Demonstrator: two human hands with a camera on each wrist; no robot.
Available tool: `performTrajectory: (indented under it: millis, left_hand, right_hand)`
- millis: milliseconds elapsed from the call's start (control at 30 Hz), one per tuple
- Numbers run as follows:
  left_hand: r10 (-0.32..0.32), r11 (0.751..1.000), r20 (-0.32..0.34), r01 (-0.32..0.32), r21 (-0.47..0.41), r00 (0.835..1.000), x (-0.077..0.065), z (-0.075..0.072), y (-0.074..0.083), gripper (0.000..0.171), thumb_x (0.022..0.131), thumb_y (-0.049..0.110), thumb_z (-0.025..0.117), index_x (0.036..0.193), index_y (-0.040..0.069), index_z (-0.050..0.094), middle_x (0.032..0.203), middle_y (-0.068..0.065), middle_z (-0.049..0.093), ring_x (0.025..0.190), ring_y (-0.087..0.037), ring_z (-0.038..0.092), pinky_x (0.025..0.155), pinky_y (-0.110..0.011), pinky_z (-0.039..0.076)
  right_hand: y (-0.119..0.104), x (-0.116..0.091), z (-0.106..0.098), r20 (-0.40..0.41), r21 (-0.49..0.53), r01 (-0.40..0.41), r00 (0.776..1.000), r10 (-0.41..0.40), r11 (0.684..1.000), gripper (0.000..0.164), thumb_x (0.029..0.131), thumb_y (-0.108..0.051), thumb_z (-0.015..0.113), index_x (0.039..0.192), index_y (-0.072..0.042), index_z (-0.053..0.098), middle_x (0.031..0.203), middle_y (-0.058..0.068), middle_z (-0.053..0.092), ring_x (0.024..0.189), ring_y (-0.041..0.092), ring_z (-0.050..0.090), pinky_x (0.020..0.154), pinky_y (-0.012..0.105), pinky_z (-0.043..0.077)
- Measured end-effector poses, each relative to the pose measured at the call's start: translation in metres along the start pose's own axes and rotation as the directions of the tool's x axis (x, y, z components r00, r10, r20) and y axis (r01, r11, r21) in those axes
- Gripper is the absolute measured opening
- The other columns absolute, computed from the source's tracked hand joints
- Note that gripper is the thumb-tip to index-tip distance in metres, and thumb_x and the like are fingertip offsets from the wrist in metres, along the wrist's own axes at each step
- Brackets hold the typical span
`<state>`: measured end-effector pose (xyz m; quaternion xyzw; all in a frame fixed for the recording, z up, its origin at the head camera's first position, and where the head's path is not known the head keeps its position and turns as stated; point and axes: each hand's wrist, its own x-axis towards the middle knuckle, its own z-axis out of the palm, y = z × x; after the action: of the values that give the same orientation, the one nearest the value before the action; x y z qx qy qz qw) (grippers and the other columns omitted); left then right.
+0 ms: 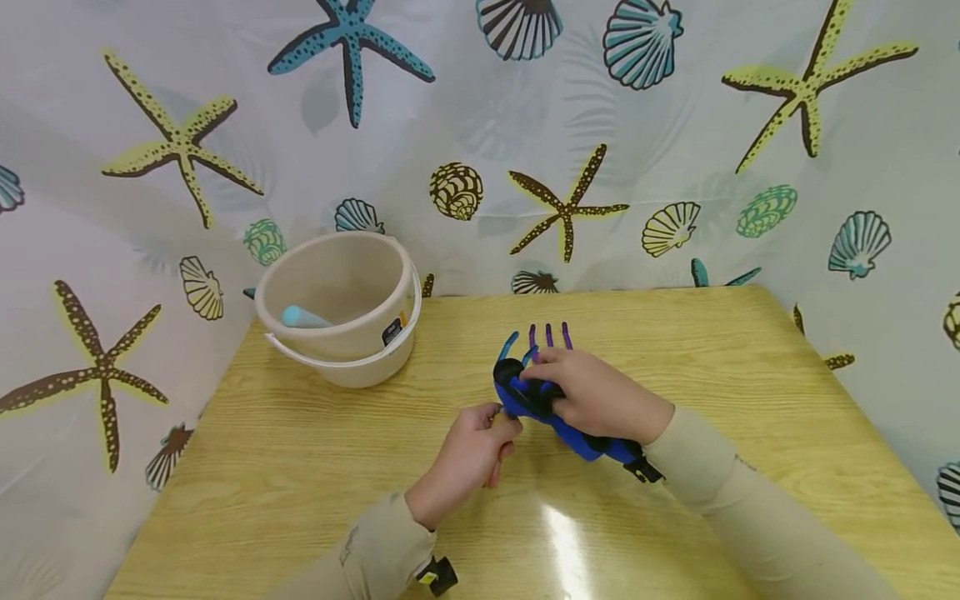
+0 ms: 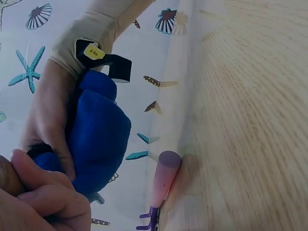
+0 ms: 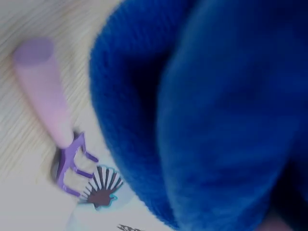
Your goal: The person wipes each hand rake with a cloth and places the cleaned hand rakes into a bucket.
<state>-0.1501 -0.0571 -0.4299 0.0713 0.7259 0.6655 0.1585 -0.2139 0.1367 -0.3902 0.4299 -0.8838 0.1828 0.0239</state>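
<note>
My right hand (image 1: pixel 600 398) grips a fuzzy blue and black plush toy (image 1: pixel 573 437) from above, over the middle of the table. Its soft blue underside (image 2: pixel 98 139) bulges towards the left wrist camera. My left hand (image 1: pixel 467 446) is at the toy's near left end, with thumb and fingers curled around a small tan-brown piece (image 2: pixel 8 179); I cannot tell what it is. Behind the toy lies a toy rake with a pink handle (image 3: pixel 44 94) and purple prongs (image 3: pixel 72 166). Slim blue prongs (image 1: pixel 507 345) stick out beside them in the head view.
A beige bucket (image 1: pixel 360 354) with a white handle stands at the back left of the wooden table (image 1: pixel 300 467). Inside it leans a light blue cylindrical handle (image 1: pixel 302 317). A curtain (image 1: pixel 480 108) printed with starfish and shells hangs behind and along both sides.
</note>
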Motion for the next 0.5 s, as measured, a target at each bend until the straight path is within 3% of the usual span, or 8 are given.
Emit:
performTrajectory:
  millis: [67, 167, 300, 400, 500]
  left_hand:
    - [-0.007, 1.0, 0.006, 0.007, -0.006, 1.0, -0.001, 0.0, -0.001, 0.018, 0.095, 0.012, 0.051, 0.079, 0.002, 0.05, 0.056, -0.003, 0.043, 0.031, -0.013, 0.035, 0.032, -0.022, 0.031]
    - [-0.017, 0.999, 0.002, 0.017, -0.03, 1.0, -0.001, -0.001, -0.002, 0.017, 0.094, 0.013, 0.052, 0.081, 0.003, 0.053, 0.057, -0.001, 0.043, 0.032, -0.012, 0.034, 0.031, -0.021, 0.031]
    - [-0.022, 0.992, -0.004, 0.022, -0.127, 1.0, -0.001, -0.004, 0.001, 0.015, 0.094, 0.013, 0.052, 0.085, 0.002, 0.055, 0.058, -0.001, 0.044, 0.033, -0.011, 0.032, 0.03, -0.019, 0.031]
    - [-0.013, 0.979, -0.001, 0.013, -0.206, 1.0, -0.001, -0.006, 0.004, 0.016, 0.095, 0.012, 0.051, 0.087, -0.001, 0.055, 0.059, -0.001, 0.043, 0.034, -0.011, 0.032, 0.03, -0.018, 0.031]
    - [-0.007, 0.97, 0.007, 0.008, -0.242, 1.0, -0.002, -0.007, 0.007, 0.016, 0.097, 0.013, 0.05, 0.089, -0.001, 0.054, 0.06, -0.001, 0.042, 0.034, -0.011, 0.032, 0.03, -0.018, 0.031]
  right_hand:
    - [0.002, 0.0, 0.003, -0.015, -0.083, -0.002, 1.0, 0.0, 0.997, 0.044, 0.074, 0.008, 0.059, 0.114, -0.008, 0.067, 0.107, 0.007, 0.061, 0.095, 0.018, 0.056, 0.078, 0.038, 0.054]
    - [0.01, -0.002, 0.01, -0.109, -0.17, -0.023, 0.994, 0.005, 0.985, 0.041, 0.075, 0.006, 0.064, 0.113, -0.007, 0.068, 0.099, 0.008, 0.059, 0.084, 0.018, 0.055, 0.069, 0.036, 0.055]
    - [0.023, -0.006, 0.02, -0.275, -0.235, -0.056, 0.961, -0.012, 0.97, 0.04, 0.075, 0.002, 0.068, 0.115, -0.004, 0.066, 0.094, 0.011, 0.056, 0.079, 0.019, 0.051, 0.063, 0.037, 0.056]
    - [0.026, -0.009, 0.025, -0.357, -0.154, -0.065, 0.934, 0.006, 0.986, 0.043, 0.075, 0.003, 0.064, 0.118, -0.002, 0.063, 0.098, 0.013, 0.057, 0.083, 0.021, 0.054, 0.066, 0.04, 0.057]
    - [0.022, -0.011, 0.024, -0.358, 0.034, -0.036, 0.933, 0.046, 0.999, 0.042, 0.077, 0.004, 0.063, 0.119, -0.002, 0.062, 0.104, 0.011, 0.06, 0.087, 0.018, 0.056, 0.07, 0.042, 0.056]
